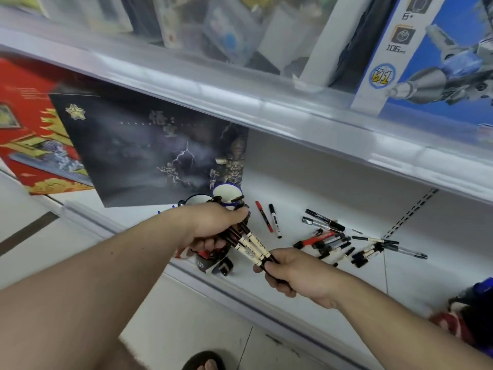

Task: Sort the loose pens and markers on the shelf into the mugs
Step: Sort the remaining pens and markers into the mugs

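We see a bundle of cream-barrelled pens with black caps (250, 243), held between both hands above the front edge of the white shelf (306, 265). Our left hand (213, 222) reaches in from the left, its grip clamped around the upper end of the bundle, knuckles up. Our right hand (290, 273) comes from the lower right, its grip clamped on the lower end. The bundle's long axis runs diagonally, upper end toward the white mugs with dark blue rims (226, 193) near the shelf's back, lower end toward the front edge. A loose pile of black and red markers (336, 241) lies further right on the shelf, pointing in mixed directions.
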{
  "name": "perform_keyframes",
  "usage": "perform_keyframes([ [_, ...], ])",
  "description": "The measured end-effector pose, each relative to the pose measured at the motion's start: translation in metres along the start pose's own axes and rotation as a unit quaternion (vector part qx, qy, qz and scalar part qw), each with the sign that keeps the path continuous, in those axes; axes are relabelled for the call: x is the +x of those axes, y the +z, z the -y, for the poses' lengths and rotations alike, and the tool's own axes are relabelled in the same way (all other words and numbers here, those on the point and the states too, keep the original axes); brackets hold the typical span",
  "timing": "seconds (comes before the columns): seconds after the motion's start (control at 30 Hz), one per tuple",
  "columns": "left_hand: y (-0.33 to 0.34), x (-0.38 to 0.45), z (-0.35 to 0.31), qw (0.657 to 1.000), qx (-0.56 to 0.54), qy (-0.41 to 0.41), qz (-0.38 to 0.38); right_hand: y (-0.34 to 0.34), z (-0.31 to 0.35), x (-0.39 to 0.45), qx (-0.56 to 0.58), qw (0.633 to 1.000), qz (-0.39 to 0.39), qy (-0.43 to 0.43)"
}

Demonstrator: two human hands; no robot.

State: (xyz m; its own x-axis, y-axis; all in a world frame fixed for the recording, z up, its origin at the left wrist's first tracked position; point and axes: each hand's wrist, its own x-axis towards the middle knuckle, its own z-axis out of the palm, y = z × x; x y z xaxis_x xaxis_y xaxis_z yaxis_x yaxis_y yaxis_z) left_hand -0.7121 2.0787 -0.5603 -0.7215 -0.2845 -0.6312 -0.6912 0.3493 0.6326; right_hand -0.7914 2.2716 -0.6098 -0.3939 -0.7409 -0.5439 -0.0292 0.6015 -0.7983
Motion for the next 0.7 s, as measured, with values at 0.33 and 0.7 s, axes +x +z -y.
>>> perform_keyframes([
  [0.33, -0.029, 0.008, 0.039, 0.996, -0.081, 0.022, 0.038, 0.003, 0.003, 0.037, 0.043, 0.999, -0.003, -0.014],
  [0.7, -0.003, 0.011, -0.004, 0.936, 0.308, 0.166, -0.027, 0.003, 0.06, 0.056, -0.142, 0.977, 0.006, -0.158],
])
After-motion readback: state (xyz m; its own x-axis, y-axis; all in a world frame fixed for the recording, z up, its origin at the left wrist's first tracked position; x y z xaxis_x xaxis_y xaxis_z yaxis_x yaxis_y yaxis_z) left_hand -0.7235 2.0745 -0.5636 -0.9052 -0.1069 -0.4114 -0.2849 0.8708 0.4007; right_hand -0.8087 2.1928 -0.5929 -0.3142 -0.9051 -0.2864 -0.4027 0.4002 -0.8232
